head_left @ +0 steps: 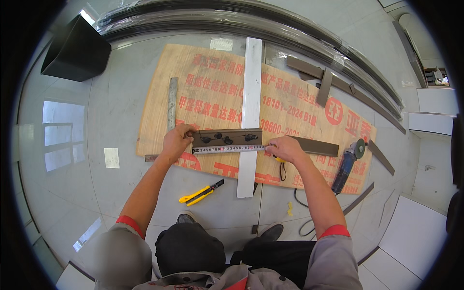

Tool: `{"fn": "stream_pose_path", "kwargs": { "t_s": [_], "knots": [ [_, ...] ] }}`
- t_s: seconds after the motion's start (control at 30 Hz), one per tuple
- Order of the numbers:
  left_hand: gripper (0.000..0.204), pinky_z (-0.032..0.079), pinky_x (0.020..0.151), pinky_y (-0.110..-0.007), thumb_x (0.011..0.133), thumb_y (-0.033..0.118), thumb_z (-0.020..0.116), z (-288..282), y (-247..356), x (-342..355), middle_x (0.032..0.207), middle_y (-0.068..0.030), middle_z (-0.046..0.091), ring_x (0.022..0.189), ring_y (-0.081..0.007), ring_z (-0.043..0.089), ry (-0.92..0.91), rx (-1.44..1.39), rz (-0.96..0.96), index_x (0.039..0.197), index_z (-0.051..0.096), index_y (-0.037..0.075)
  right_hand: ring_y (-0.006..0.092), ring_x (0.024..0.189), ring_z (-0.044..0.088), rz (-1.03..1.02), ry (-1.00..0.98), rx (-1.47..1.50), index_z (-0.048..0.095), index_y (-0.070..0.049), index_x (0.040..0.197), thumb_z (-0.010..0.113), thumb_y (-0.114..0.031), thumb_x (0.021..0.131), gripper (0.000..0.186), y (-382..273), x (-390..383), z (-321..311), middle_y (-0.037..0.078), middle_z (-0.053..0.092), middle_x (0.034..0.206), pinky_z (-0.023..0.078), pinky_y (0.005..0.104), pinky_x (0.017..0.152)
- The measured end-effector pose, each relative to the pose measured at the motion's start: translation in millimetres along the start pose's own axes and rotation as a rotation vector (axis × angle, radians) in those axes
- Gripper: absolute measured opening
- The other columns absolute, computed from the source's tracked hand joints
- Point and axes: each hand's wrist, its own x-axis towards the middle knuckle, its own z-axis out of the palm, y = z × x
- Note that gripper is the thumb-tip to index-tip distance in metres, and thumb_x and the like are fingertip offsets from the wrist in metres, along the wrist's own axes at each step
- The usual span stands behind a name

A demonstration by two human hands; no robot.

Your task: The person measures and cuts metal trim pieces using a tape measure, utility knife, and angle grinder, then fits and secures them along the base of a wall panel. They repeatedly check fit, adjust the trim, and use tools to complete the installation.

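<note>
While the left hand [175, 141] pins the brown strip's [227, 137] end, a tape [227, 149] runs just below it. Right hand [285, 149] grips the tape's yellow case; the flat, dark strip lies across a white bar [250, 116] on plywood [203, 87].

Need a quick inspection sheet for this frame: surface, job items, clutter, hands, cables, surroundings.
Surface: plywood sheet with red print, flat on a glossy grey tiled floor.
Job's things: brown metal profile across a white strip; tape measure blade stretched along it.
Clutter: yellow utility knife, blue angle grinder, grey bar, brown offcuts.
Hands: left hand holds the profile's end; right hand grips the tape case.
Cables: black cord on the floor near the grinder.
Surroundings: wrapped long profiles, black bin.
</note>
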Motion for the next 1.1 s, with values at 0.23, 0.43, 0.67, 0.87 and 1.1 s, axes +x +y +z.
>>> {"fn": "stream_pose_path", "kwargs": {
  "t_s": [0.23, 0.43, 0.67, 0.87, 1.1],
  "knots": [
    [0.032, 0.055, 0.081, -0.036, 0.081, 0.006, 0.074, 2.8, -7.4, -0.5, 0.098, -0.0069, 0.072, 0.091, -0.0230, 0.070, 0.023, -0.041, 0.004, 0.112, 0.073, 0.011, 0.0334, 0.088, 0.069, -0.156, 0.014, -0.088, 0.074, -0.017, 0.099, 0.056, -0.040, 0.097, 0.029, -5.7, -12.8, 14.8, 0.011, 0.073, 0.090, 0.054, 0.0475, 0.076],
    [0.036, 0.054, 0.079, -0.031, 0.080, 0.002, 0.075, 0.9, -8.9, -1.1, 0.093, -0.0062, 0.070, 0.084, -0.0165, 0.067, 0.022, -0.069, 0.012, 0.116, 0.072, 0.005, 0.0361, 0.086, 0.069, -0.318, -0.101, -0.206, 0.070, -0.015, 0.095, 0.058, -0.038, 0.098, 0.027, -44.2, -83.4, 20.3, 0.014, 0.069, 0.086, 0.054, 0.0507, 0.073],
    [0.045, 0.055, 0.079, -0.036, 0.081, 0.007, 0.075, -0.2, -12.5, -3.7, 0.097, -0.0090, 0.073, 0.087, -0.0229, 0.070, 0.030, -0.101, 0.037, 0.125, 0.070, 0.010, 0.0356, 0.084, 0.068, -0.264, -0.101, -0.246, 0.066, -0.010, 0.087, 0.062, -0.033, 0.097, 0.025, -62.3, -216.3, -10.7, 0.010, 0.066, 0.080, 0.054, 0.0485, 0.071],
    [0.048, 0.056, 0.074, -0.033, 0.085, 0.010, 0.077, -1.6, -21.5, -22.0, 0.092, -0.0087, 0.073, 0.078, -0.0176, 0.069, 0.176, -0.184, -0.043, 0.131, 0.064, 0.005, 0.0342, 0.086, 0.067, -0.156, -0.010, -0.100, 0.067, -0.010, 0.090, 0.061, -0.032, 0.097, 0.024, -60.8, -286.2, -22.6, 0.010, 0.066, 0.081, 0.053, 0.0467, 0.073],
    [0.045, 0.054, 0.068, -0.031, 0.082, 0.012, 0.081, -19.5, -13.4, -69.5, 0.093, -0.0072, 0.070, 0.070, -0.0158, 0.065, 0.281, -0.195, -0.097, 0.124, 0.067, 0.002, 0.0356, 0.086, 0.067, 0.054, -0.042, 0.264, 0.070, -0.009, 0.098, 0.056, -0.036, 0.100, 0.030, 17.8, -294.5, 29.5, 0.013, 0.070, 0.087, 0.052, 0.0438, 0.075]
  ]
}}
